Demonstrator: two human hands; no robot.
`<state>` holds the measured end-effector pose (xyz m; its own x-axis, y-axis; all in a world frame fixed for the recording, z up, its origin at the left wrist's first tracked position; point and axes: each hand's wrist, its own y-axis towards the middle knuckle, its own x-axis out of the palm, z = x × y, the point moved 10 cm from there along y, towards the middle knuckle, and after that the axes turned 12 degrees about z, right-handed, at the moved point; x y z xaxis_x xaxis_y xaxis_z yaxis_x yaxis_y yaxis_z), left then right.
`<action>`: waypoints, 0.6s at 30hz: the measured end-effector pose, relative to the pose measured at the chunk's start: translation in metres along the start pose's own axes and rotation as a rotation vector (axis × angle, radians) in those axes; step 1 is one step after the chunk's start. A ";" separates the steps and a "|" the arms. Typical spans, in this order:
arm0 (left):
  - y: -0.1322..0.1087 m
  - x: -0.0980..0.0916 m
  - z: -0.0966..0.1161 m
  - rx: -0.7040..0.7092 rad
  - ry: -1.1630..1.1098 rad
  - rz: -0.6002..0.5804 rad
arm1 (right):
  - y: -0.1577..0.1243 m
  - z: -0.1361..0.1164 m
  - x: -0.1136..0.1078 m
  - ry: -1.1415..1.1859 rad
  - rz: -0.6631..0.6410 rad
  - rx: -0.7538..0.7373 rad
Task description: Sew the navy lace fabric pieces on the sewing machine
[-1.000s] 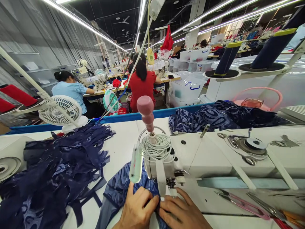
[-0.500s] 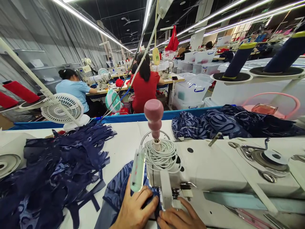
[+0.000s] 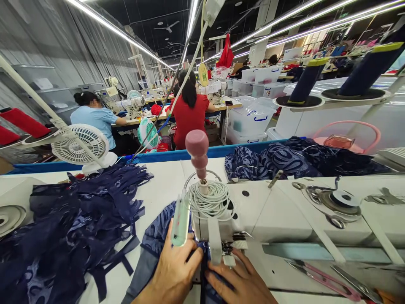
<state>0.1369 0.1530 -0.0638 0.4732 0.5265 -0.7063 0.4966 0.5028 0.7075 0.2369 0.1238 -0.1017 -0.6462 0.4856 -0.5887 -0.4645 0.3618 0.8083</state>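
Note:
My left hand (image 3: pixel 177 270) lies palm down on a navy patterned garment piece (image 3: pixel 155 234), left of the needle area of a white sewing machine (image 3: pixel 268 211). Its fingers are spread, and the fingertips are partly behind a pale green lamp-like bar (image 3: pixel 181 219). To the right, my right hand (image 3: pixel 242 280) rests over a dark fabric strip (image 3: pixel 204 274), fingers stretched out and apart. Its index finger is up close beside the presser foot (image 3: pixel 228 259). The needle itself is hidden behind the machine head.
Navy fabric strips (image 3: pixel 76 223) pile up on the left; patterned navy pieces (image 3: pixel 278 160) lie behind the machine. Pink-handled scissors or tweezers (image 3: pixel 329 280) rest at right. A coil of white cord (image 3: pixel 210 200) and a pink knob (image 3: pixel 196 147) top the machine. A white fan (image 3: pixel 80 143) stands left.
The view has shifted slightly to the right. My right hand's fingers are more spread over the fabric, and more of the dark strip shows between my hands. The left hand remains on the garment.

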 end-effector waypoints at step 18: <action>-0.008 -0.016 0.008 -0.043 -0.104 0.211 | 0.029 -0.004 -0.020 0.100 0.089 0.060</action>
<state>0.1316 0.1348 -0.0585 0.6366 0.5511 -0.5395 0.3481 0.4190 0.8386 0.2339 0.1217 -0.0666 -0.7416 0.4373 -0.5086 -0.3677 0.3692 0.8535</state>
